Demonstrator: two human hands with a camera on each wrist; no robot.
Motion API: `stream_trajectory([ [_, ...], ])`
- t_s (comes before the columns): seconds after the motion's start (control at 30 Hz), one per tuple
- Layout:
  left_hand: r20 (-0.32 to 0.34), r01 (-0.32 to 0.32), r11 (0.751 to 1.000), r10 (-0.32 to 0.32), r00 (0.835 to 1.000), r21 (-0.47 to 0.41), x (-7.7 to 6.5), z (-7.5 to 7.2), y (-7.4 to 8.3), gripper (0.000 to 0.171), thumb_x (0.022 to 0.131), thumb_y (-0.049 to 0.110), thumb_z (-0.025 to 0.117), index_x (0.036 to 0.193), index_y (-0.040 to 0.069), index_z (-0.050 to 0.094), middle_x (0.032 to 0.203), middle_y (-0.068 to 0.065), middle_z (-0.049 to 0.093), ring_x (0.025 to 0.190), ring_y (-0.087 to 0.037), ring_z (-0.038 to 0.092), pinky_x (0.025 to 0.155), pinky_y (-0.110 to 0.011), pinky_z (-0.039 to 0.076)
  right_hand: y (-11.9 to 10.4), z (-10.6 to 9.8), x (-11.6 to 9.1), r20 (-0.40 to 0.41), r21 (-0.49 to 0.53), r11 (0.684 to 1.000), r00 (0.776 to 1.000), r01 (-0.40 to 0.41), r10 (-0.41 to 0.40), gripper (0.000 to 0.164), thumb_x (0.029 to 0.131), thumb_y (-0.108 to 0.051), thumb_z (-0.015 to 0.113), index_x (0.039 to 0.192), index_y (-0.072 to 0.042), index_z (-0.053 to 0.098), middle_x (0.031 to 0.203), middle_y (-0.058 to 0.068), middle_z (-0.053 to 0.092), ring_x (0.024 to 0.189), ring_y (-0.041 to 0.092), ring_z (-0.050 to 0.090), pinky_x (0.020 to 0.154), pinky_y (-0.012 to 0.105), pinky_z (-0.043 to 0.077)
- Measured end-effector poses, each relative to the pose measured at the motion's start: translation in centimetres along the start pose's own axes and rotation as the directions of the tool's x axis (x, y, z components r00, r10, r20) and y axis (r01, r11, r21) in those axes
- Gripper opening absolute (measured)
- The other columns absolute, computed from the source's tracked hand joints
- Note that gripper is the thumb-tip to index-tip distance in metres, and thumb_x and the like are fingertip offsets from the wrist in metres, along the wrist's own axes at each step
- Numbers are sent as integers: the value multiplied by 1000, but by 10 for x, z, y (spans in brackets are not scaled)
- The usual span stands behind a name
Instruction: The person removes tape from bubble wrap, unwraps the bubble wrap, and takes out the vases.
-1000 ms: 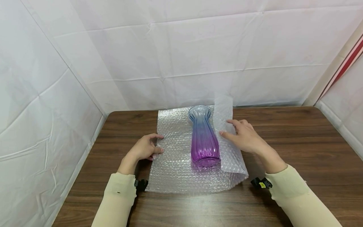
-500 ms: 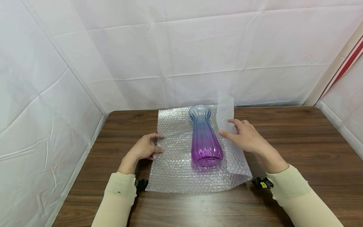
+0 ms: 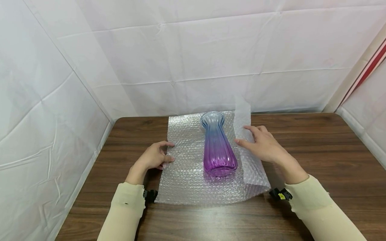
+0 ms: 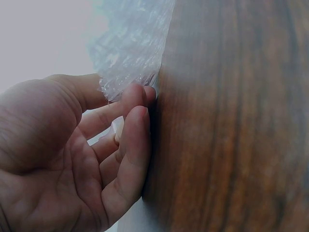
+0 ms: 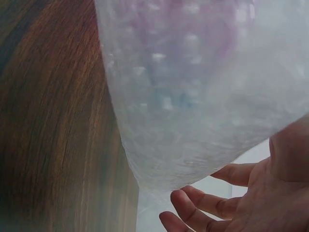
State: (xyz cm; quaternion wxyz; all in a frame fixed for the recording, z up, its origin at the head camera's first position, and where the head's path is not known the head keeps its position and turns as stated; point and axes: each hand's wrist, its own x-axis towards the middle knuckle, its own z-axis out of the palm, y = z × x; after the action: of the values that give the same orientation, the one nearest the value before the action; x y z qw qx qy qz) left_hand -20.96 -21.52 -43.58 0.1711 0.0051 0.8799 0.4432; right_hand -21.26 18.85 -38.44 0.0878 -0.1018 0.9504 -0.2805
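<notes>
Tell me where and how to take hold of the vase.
Probably best round the narrow neck, from above and slightly left. The vase lies on its side on the bubble wrap, its body slimmest just below the flared rim, which should help stop slipping. The wrap's raised right flap crowds the other side.

The head view looks forward and down from above the near side of a dark-brown wood-grained bench (image 3: 319, 150), standing back enough to take in both hands, with a white creased fabric wall (image 3: 181, 53) across the top of the frame. The left-wrist view sits close and low beside the left hand (image 4: 82, 150), turned so the bench fills the right side. The right-wrist view is equally close: right hand (image 5: 241, 193) lower right, bench left. Each wrist view shares with the head view its own hand and part of the clear bubble-wrap sheet (image 3: 184, 180).
</notes>
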Motion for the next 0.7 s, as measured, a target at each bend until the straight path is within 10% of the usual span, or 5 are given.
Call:
stream_trajectory([
  [0.2, -1, -1, 1000, 1, 1000, 2, -1, 0, 1, 59, 90, 13, 82, 144, 19, 60, 65, -3, 54, 53, -16, 54, 54, -32, 56, 2, -1, 0, -4, 2, 1000, 1000, 6, -6, 93, 96, -72, 54, 163, -11, 31, 140, 25, 44, 132, 46, 42, 101, 68, 42],
  [0.7, -1, -11, 1000, 11, 1000, -5, 0, 0, 0, 58, 90, 12, 82, 144, 18, 61, 65, -4, 55, 52, -15, 54, 53, -32, 56, 7, -2, 1, 2, -21, 999, 1000, 31, -31, 84, 100, -65, 54, 166, -20, 25, 109, 15, 45, 94, 26, 43, 70, 35, 38],
])
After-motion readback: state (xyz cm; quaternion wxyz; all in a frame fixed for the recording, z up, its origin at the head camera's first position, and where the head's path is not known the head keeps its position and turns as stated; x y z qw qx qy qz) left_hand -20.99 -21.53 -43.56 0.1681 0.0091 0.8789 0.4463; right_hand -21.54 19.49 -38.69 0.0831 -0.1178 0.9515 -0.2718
